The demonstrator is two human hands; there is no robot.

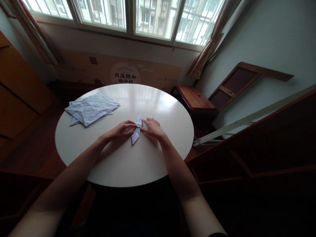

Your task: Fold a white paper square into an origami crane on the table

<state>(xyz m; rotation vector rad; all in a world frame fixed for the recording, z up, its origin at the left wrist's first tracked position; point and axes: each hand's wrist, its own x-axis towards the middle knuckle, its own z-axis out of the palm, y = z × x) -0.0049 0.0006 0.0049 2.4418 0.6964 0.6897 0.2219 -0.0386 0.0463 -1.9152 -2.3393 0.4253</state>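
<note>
A narrow piece of folded paper (136, 135), pale with a pointed near end, lies on the round white table (153, 161). My left hand (124, 127) grips its left edge near the middle, fingers and thumb closed together. From the other side my right hand (152, 127) pinches the paper's right edge, with the thumb low and the index finger higher up. Both hands rest close to the tabletop. Part of the paper's middle is hidden under the fingertips.
A stack of creased paper sheets (92, 107) lies at the table's far left. Beyond the table on the right stands a wooden stool (196, 97). A brown-framed panel (234, 82) leans against the right wall. Windows (128, 16) run along the back.
</note>
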